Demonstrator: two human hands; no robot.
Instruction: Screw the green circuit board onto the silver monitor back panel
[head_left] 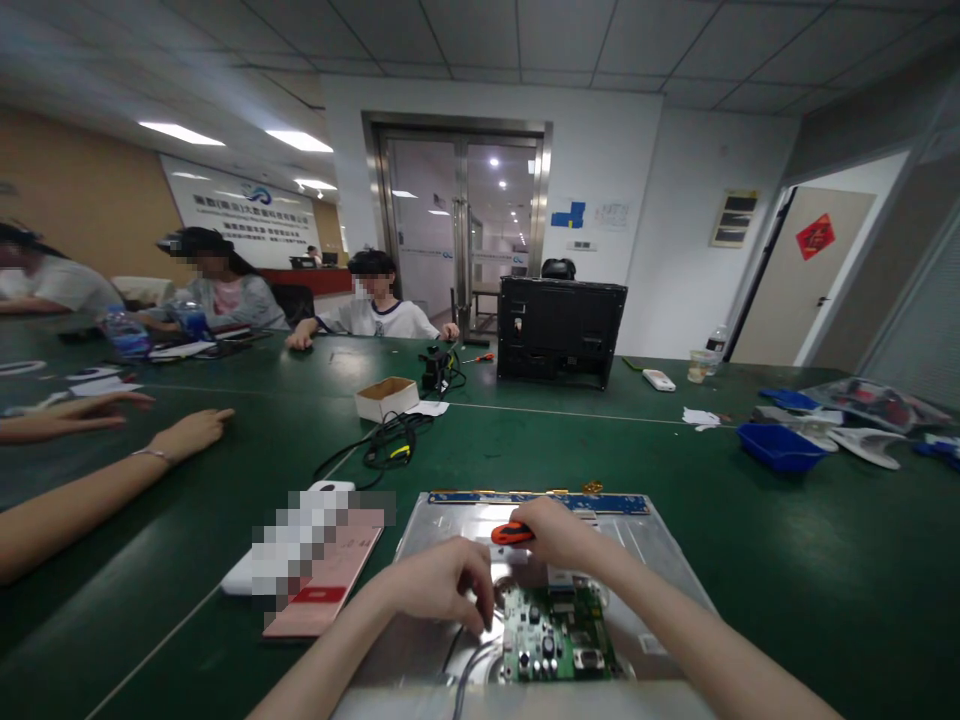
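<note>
1. Green covers the long tabletop (750, 520) at which we sit, with glass double doors (461, 225) at the far wall and other people seated along the left side.
2. Our left hand (439, 580) reaches in from the lower left, fingers (480, 600) curled downward and pressed together, tips touching the metal back panel (660, 550) just left of the green circuit board (555, 630).
3. Our right hand (559, 530) comes in from the lower right, wrist raised above the panel, fingers closed around an orange-handled tool (510, 533) whose handle points left.
4. We see the panel lying flat on the tabletop right in front of us, the circuit board mounted on its near part.
5. We see a small open cardboard box (386, 398) farther back; its contents are hidden.
6. A blue tray (780, 447) sits to the right; we cannot tell what it holds.
</note>
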